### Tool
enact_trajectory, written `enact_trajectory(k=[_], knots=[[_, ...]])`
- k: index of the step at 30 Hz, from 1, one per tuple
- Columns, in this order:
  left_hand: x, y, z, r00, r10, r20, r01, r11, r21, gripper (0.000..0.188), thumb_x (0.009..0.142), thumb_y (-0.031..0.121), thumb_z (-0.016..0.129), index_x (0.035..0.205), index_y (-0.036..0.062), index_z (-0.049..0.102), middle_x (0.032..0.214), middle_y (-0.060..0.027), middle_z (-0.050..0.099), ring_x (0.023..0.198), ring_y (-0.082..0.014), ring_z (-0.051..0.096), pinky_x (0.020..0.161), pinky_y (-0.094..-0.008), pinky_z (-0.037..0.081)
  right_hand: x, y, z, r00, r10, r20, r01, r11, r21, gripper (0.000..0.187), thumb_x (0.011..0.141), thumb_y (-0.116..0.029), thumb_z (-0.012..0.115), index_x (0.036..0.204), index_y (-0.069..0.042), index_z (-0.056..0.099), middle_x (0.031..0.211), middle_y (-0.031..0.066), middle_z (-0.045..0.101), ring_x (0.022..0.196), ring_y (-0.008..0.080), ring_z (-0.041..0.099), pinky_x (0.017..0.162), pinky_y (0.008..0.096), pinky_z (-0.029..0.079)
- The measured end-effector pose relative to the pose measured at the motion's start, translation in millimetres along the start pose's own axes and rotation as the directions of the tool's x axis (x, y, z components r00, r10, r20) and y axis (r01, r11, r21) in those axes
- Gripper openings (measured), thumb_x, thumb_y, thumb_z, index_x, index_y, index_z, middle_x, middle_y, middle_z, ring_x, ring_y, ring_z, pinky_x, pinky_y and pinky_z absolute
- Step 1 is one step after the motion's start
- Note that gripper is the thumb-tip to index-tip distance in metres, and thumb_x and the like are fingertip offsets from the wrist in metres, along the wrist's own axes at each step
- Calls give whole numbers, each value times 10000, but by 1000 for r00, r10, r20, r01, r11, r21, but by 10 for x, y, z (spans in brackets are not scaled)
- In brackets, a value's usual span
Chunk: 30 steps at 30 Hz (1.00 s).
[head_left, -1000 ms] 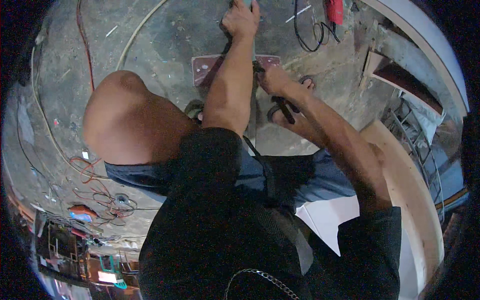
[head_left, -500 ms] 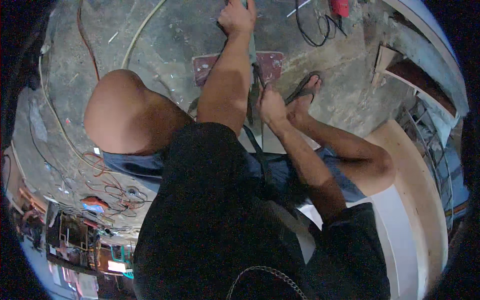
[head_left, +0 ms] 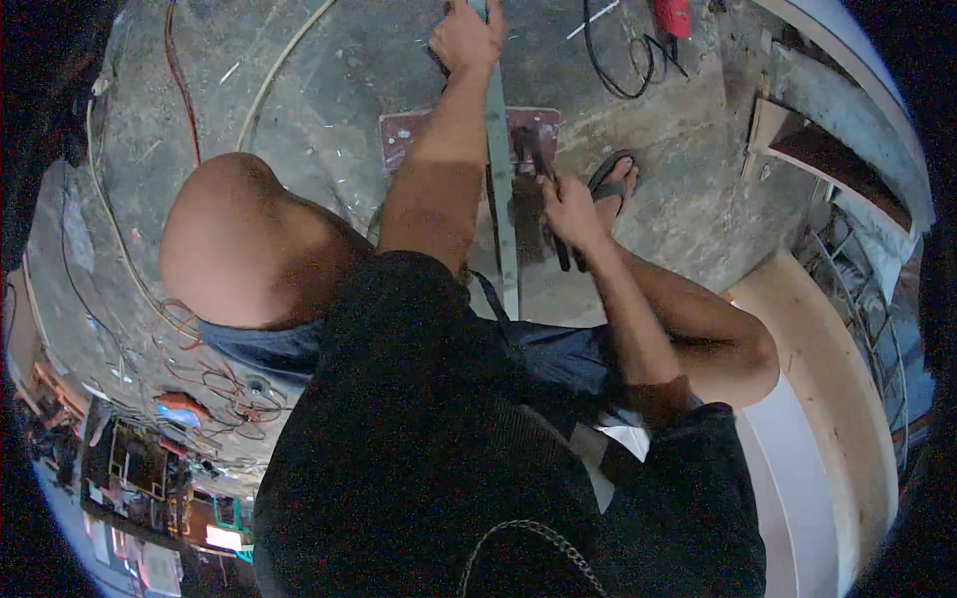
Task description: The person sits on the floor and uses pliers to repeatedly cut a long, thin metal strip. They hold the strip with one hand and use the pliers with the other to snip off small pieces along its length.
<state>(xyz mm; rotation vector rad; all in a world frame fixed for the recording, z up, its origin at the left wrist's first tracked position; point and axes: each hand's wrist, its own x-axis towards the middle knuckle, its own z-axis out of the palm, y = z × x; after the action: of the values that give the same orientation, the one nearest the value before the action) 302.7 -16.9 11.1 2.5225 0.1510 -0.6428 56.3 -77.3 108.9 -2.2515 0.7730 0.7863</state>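
Note:
My left hand (head_left: 465, 42), at the top of the view, is closed around the far part of a long, narrow grey-green bar (head_left: 500, 199). The bar runs from there toward me between my legs and crosses over a maroon board (head_left: 399, 135) on the floor. My right hand (head_left: 575, 212) grips a dark, long-handled hand tool (head_left: 540, 156) just right of the bar. Its upper end is smeared by motion beside the bar, over the board; two dark ends seem to show below my fist. The tool's exact kind cannot be made out.
My sandalled foot (head_left: 620, 179) stands right of the board. A red power tool (head_left: 674, 18) with a black cord (head_left: 610, 85) lies at the far right. A pale hose (head_left: 274, 85) and an orange cord (head_left: 181, 95) cross the floor on the left. A curved-looking wooden panel (head_left: 832, 369) stands at right.
My right hand has moved right and slightly nearer with the dark tool, away from the bar, uncovering more of it. My left hand stays on the bar, shifted slightly.

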Motion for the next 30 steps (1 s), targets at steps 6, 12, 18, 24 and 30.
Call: enact_trajectory(k=[6, 12, 18, 24, 30], knots=[[-53, -49, -55, 1000, -3, -30, 2, 1000, -30, 605, 924, 523, 428, 1345, 88, 437, 1026, -190, 661, 908, -351, 645, 809, -470, 477, 106, -210, -457, 884, 38, 466, -112, 985, 132, 283, 924, -207, 489, 1036, 38, 576, 832, 107, 625, 748, 196, 566, 683, 345, 452], [-42, 11, -30, 998, 21, -52, -23, 999, -33, 596, 920, 527, 436, 1344, 108, 443, 964, -174, 681, 830, -346, 666, 742, -462, 501, 226, -418, -491, 799, 84, 596, -187, 976, 113, 280, 904, -157, 467, 1094, 24, 567, 884, 83, 635, 781, 154, 567, 674, 326, 460], [77, -198, 263, 984, 76, -164, -76, 997, 9, 618, 928, 551, 394, 1338, 95, 461, 1021, -184, 670, 875, -357, 659, 761, -464, 500, 407, -437, -342, 858, 2, 513, -47, 996, 74, 305, 884, -136, 466, 1147, -11, 557, 893, 81, 642, 761, 163, 569, 656, 331, 472], [-38, 19, -5, 999, 45, -2, -45, 998, -47, 655, 929, 569, 363, 1341, 67, 454, 1035, -197, 660, 883, -365, 656, 766, -466, 497, 684, -10, -217, 839, 65, 541, -57, 998, -32, 349, 863, -137, 472, 1183, -31, 561, 885, 68, 643, 742, 178, 567, 620, 330, 467], [-37, 20, -70, 998, 53, -34, -57, 987, -149, 553, 924, 515, 423, 1247, 76, 511, 942, -203, 664, 810, -384, 657, 706, -480, 501, 591, -411, -447, 805, 72, 588, -67, 997, -31, 342, 836, -194, 505, 1118, -32, 611, 870, 74, 645, 730, 182, 567, 617, 332, 467]])
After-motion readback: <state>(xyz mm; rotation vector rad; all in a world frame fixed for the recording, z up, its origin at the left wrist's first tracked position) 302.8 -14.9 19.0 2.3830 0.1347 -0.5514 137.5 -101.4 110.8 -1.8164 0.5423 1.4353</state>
